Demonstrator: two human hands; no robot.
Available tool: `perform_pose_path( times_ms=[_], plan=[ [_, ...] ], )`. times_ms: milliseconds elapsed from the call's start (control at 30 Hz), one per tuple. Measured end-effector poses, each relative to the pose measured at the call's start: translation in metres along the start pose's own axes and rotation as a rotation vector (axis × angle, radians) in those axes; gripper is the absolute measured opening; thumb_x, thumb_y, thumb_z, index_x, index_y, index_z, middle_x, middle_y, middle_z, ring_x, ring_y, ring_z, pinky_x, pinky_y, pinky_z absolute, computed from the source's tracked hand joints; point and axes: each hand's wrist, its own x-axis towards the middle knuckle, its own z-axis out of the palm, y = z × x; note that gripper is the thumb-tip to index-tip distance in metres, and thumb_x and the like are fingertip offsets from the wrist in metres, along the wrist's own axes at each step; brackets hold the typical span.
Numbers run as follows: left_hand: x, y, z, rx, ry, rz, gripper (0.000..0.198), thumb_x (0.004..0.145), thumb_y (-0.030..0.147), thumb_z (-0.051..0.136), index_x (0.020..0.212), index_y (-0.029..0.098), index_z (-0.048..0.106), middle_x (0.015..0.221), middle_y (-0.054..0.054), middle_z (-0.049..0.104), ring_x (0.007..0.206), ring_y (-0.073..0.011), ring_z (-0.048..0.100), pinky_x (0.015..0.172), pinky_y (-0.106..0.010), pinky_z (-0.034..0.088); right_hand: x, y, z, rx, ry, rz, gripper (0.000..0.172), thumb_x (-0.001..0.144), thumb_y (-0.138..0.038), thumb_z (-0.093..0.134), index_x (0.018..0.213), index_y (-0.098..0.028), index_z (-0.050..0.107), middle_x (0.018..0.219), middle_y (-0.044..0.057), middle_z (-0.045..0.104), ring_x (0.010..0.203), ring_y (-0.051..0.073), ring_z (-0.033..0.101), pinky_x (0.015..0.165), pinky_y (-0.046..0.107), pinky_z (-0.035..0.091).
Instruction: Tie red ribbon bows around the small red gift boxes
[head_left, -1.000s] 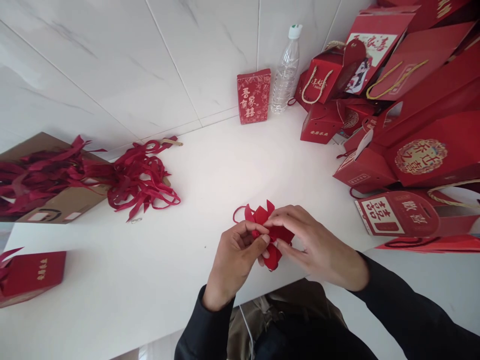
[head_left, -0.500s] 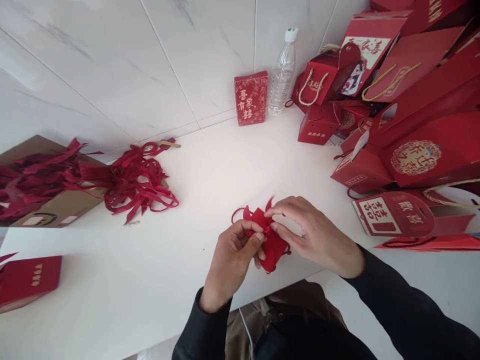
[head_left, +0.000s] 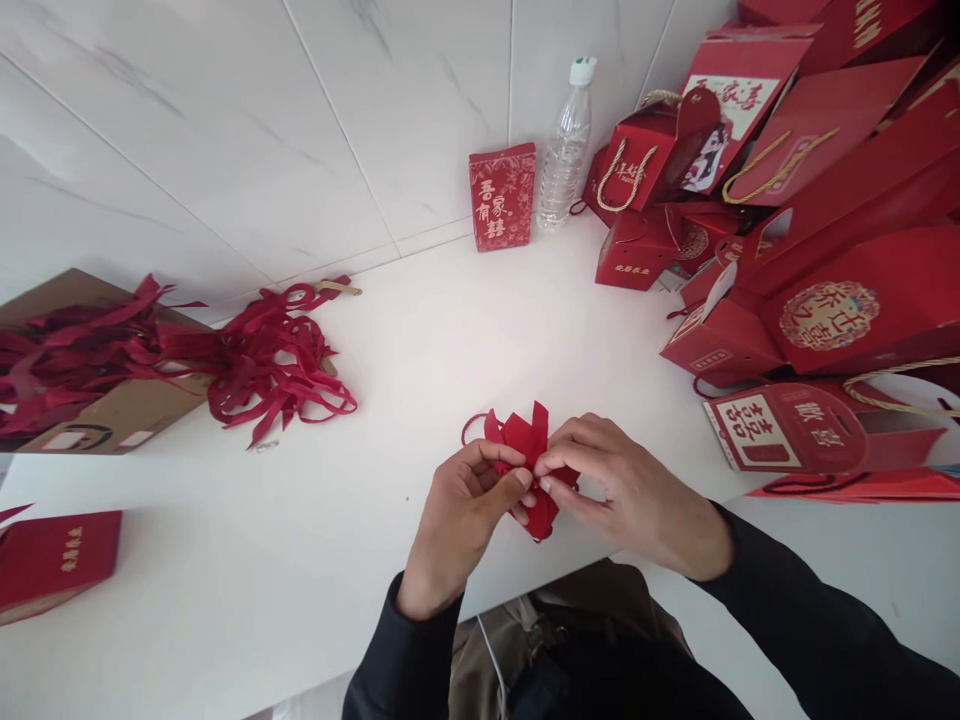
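Note:
A small red pouch-like item with ribbon ends (head_left: 541, 515) is held up near the front edge of the white table (head_left: 420, 340). On its left side my left hand (head_left: 469, 505) pinches the red ribbon at the middle between thumb and fingers. From the right, my right hand (head_left: 619, 480) has its thumb and index finger closed at the same ribbon knot, close to my left fingertips. One ribbon end stands up between the hands, and a thin cord loop sticks out at the upper left. The fingers hide the knot itself.
Dark red ribbons (head_left: 281, 350) spill from a cardboard box (head_left: 124, 410) at the left. A red box (head_left: 71, 560) lies front left. By the wall stand a red card box (head_left: 502, 198) and a plastic bottle (head_left: 566, 150). Red gift boxes (head_left: 832, 310) crowd the right.
My right hand has moved slightly down and left, its fingers closing in at the knot. The ribbon end now stands more upright and the red item has turned a little.

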Motion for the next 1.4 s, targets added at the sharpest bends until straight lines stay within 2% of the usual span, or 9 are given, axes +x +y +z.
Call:
perform_pose_path(
  times_ms=[167, 300, 400, 600, 733, 900, 1100, 1200, 1400],
  plan=[
    [0.000, -0.003, 0.004, 0.076, 0.027, 0.050, 0.019, 0.079, 0.024, 0.075, 0.092, 0.016, 0.063, 0.078, 0.000, 0.066, 0.060, -0.0096, 0.057, 0.051, -0.021, 0.049, 0.000, 0.001, -0.001, 0.049, 0.048, 0.022, 0.025, 0.088, -0.002, 0.053, 0.102, -0.022, 0.057, 0.104, 0.007, 0.062, 0.100, 0.024, 0.058, 0.086, 0.040, 0.051],
    [-0.004, -0.006, 0.008, 0.279, 0.109, 0.145, 0.024, 0.084, 0.018, 0.066, 0.107, 0.020, 0.062, 0.095, -0.003, 0.070, 0.076, -0.0129, 0.064, 0.063, -0.024, 0.052, 0.007, 0.002, -0.001, 0.100, 0.023, -0.052, 0.043, 0.086, 0.001, 0.049, 0.122, -0.021, 0.052, 0.125, 0.011, 0.057, 0.118, 0.026, 0.052, 0.098, 0.042, 0.049],
    [-0.007, -0.008, 0.009, 0.425, 0.157, 0.199, 0.027, 0.087, 0.016, 0.061, 0.113, 0.022, 0.064, 0.097, -0.003, 0.071, 0.085, -0.0149, 0.066, 0.072, -0.027, 0.053, 0.011, 0.006, 0.001, 0.124, -0.037, -0.054, 0.035, 0.091, -0.005, 0.052, 0.122, -0.022, 0.053, 0.119, 0.010, 0.062, 0.109, 0.025, 0.054, 0.094, 0.043, 0.050],
    [-0.009, -0.015, 0.008, 0.521, 0.241, 0.315, 0.024, 0.088, 0.012, 0.058, 0.109, 0.024, 0.058, 0.097, -0.002, 0.069, 0.085, -0.0139, 0.065, 0.073, -0.026, 0.053, 0.012, 0.010, 0.006, 0.142, -0.049, -0.035, 0.034, 0.090, -0.003, 0.052, 0.120, -0.020, 0.055, 0.111, 0.010, 0.065, 0.102, 0.025, 0.057, 0.089, 0.042, 0.050],
    [-0.010, -0.019, 0.005, 0.605, 0.290, 0.360, 0.019, 0.088, 0.013, 0.058, 0.104, 0.024, 0.056, 0.099, -0.002, 0.065, 0.088, -0.0146, 0.065, 0.075, -0.028, 0.054, 0.013, 0.012, 0.010, 0.183, -0.037, -0.014, 0.013, 0.094, -0.010, 0.058, 0.099, -0.021, 0.060, 0.094, 0.005, 0.069, 0.088, 0.022, 0.060, 0.080, 0.038, 0.049],
    [-0.011, -0.023, 0.002, 0.696, 0.311, 0.438, 0.024, 0.089, 0.010, 0.058, 0.107, 0.026, 0.058, 0.100, -0.002, 0.066, 0.090, -0.0140, 0.066, 0.075, -0.026, 0.056, 0.015, 0.012, 0.012, 0.156, -0.020, 0.005, 0.011, 0.095, -0.011, 0.057, 0.090, -0.020, 0.060, 0.086, 0.004, 0.066, 0.082, 0.020, 0.057, 0.076, 0.035, 0.046],
    [-0.002, -0.032, 0.006, 0.857, 0.472, 0.812, 0.020, 0.087, 0.004, 0.061, 0.096, 0.022, 0.059, 0.083, 0.002, 0.066, 0.072, -0.0090, 0.063, 0.068, -0.019, 0.054, 0.017, 0.007, 0.011, 0.166, -0.053, 0.027, 0.010, 0.093, -0.010, 0.056, 0.090, -0.019, 0.060, 0.085, 0.004, 0.063, 0.082, 0.021, 0.055, 0.076, 0.036, 0.044],
    [0.005, -0.038, 0.008, 0.905, 0.503, 0.973, 0.020, 0.088, 0.000, 0.059, 0.095, 0.019, 0.060, 0.085, 0.000, 0.066, 0.075, -0.0092, 0.064, 0.071, -0.018, 0.055, 0.018, 0.006, 0.012, 0.157, -0.070, 0.026, 0.009, 0.092, -0.010, 0.056, 0.090, -0.018, 0.060, 0.087, 0.005, 0.063, 0.084, 0.021, 0.054, 0.078, 0.037, 0.044],
    [0.006, -0.048, 0.013, 0.919, 0.538, 0.983, 0.023, 0.093, 0.002, 0.056, 0.107, 0.016, 0.066, 0.098, -0.006, 0.068, 0.090, -0.0138, 0.067, 0.081, -0.024, 0.057, 0.019, 0.006, 0.012, 0.157, -0.082, 0.021, 0.009, 0.094, -0.011, 0.055, 0.091, -0.018, 0.060, 0.088, 0.004, 0.063, 0.084, 0.021, 0.054, 0.080, 0.037, 0.044]
  ],
)
